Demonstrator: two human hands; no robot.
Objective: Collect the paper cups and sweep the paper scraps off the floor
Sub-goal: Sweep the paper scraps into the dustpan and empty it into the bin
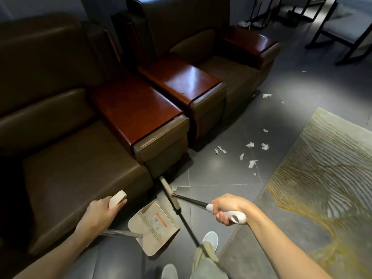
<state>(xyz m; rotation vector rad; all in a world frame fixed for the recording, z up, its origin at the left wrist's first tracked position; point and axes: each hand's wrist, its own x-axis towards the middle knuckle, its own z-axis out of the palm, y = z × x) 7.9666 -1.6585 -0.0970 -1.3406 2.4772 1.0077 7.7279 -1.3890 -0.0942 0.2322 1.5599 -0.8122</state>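
Note:
My left hand (100, 211) grips the pale handle top (117, 198) of a beige dustpan (154, 224) that stands on the grey floor beside the sofa. My right hand (227, 209) grips the white handle (234, 215) of a broom; its dark shaft runs to the broom head (170, 193), which sits at the mouth of the dustpan. One paper scrap (174, 188) lies right by the broom head. Several white paper scraps (244, 153) are scattered on the floor farther ahead. No paper cup is in view.
Brown leather armchairs with red wooden armrests (141, 109) line the left side. A patterned rug (326, 178) covers the floor at right. Dark chair frames (342, 35) stand at the far right, with more scraps (266, 95) near them. My feet (210, 239) are beside the dustpan.

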